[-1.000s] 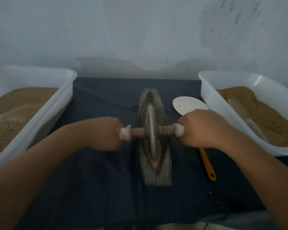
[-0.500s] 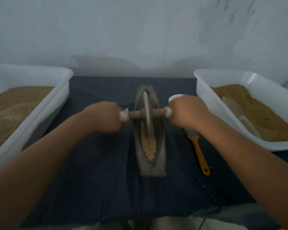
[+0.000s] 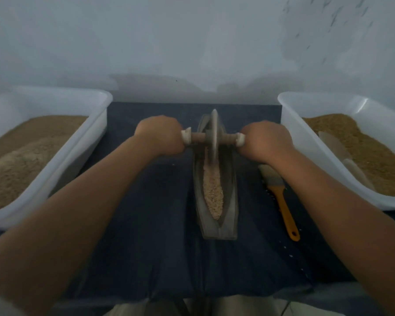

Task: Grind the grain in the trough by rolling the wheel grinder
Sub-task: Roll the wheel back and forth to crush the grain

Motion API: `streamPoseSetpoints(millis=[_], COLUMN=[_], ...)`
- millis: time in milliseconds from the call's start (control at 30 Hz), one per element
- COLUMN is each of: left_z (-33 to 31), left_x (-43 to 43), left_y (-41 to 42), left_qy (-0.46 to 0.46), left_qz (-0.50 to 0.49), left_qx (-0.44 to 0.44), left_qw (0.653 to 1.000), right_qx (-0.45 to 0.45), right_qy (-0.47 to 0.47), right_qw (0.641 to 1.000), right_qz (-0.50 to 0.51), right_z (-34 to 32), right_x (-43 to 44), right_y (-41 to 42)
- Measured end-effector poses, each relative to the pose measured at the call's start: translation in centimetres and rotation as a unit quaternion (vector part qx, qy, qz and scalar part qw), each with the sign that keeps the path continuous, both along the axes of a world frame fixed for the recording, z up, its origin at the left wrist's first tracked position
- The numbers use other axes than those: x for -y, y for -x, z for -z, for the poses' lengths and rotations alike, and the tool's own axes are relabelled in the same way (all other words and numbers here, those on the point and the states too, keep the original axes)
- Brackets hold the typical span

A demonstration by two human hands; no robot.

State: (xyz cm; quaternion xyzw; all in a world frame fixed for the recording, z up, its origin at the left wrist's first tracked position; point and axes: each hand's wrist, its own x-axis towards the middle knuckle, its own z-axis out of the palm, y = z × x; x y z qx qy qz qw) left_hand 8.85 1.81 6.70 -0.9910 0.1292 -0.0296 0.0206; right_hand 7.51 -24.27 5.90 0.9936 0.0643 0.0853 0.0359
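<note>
Our left hand [image 3: 161, 135] and right hand [image 3: 266, 140] each curl tight round one end of the wooden axle of the grey stone wheel grinder [image 3: 214, 135]. The wheel stands at the far end of the long grey boat-shaped trough [image 3: 232, 201] in the middle of the dark blue cloth [image 3: 146, 224], with pale crushed grain [image 3: 212, 192] along the trough's near half.

**Work surface: layout**

The surface [image 3: 169, 258] is covered by a dark blue cloth [image 3: 128, 224], creased towards the near edge. Items directly on the cloth:

- Grey boat-shaped trough [image 3: 232, 201] at centre, long axis running away from the viewer.
- White plastic tub [image 3: 96, 124] at left, well apart from the trough.
- Second white tub [image 3: 290, 124] at right, its far end level with the left one's.
- Brush [image 3: 280, 199] with an orange handle, lying flat between the trough and the right tub, bristles at the far end, handle end nearest the viewer.
- A few pale loose grains [image 3: 285, 247] scattered near the brush.
</note>
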Motion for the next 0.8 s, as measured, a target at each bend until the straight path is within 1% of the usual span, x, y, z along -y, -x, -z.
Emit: streamPoseSetpoints(millis=[67, 100, 167, 200, 300, 367, 467, 533, 600, 667, 700, 767, 800], left_z=[0.6, 1.2, 2.3, 2.6, 2.8, 2.4, 1.3, 1.1, 1.2, 1.6, 2.0, 2.7, 2.9], left_x=[-1.1, -1.9, -3.5, -4.0, -3.7, -2.5, -1.1, -0.5, -0.4, -1.3, -2.0, -3.4, -3.8], left_y=[2.6, 4.5, 8.1, 9.3, 8.3, 5.0, -0.2, -1.3, -0.4, 2.5, 4.3, 8.2, 9.7], left_qy=[0.002, 0.0, 0.016, 0.024, 0.003, -0.003, 0.012, 0.017, 0.018, 0.01, 0.002, 0.0, 0.001], left_qz=[0.037, 0.06, 0.092, 0.097, 0.078, 0.039, -0.021, -0.029, -0.019, 0.008, 0.027, 0.066, 0.078], left_qx=[-0.055, -0.068, -0.059, -0.05, -0.056, -0.062, -0.021, -0.01, -0.024, -0.043, -0.039, 0.008, 0.036], left_qw=[0.998, 0.996, 0.994, 0.994, 0.995, 0.997, 0.999, 0.999, 0.999, 0.999, 0.999, 0.998, 0.996], right_qx=[-0.009, 0.005, 0.057, 0.068, 0.074, 0.065, 0.092, 0.088, 0.058, -0.02, -0.034, 0.03, 0.042], right_qy=[-0.003, -0.003, 0.013, 0.017, 0.012, 0.005, 0.013, 0.029, 0.018, -0.003, -0.005, 0.003, 0.004], right_qw=[0.999, 0.998, 0.991, 0.988, 0.989, 0.995, 0.995, 0.995, 0.998, 0.999, 0.998, 0.996, 0.995], right_qz=[-0.031, -0.057, -0.123, -0.139, -0.126, -0.08, -0.039, -0.021, -0.018, -0.041, -0.056, -0.086, -0.089], right_z=[0.9, 1.5, 2.2, 2.1, 2.9, 2.4, 1.1, 0.2, 0.2, 0.6, 0.8, 1.0, 0.8], right_x=[1.0, 1.6, 2.2, 2.3, 2.4, 1.5, 0.2, -0.4, -0.2, 0.6, 1.1, 1.7, 1.8], right_y=[2.3, 4.1, 8.2, 9.5, 9.0, 5.7, 0.8, -0.5, -0.2, 2.3, 4.3, 8.6, 10.2])
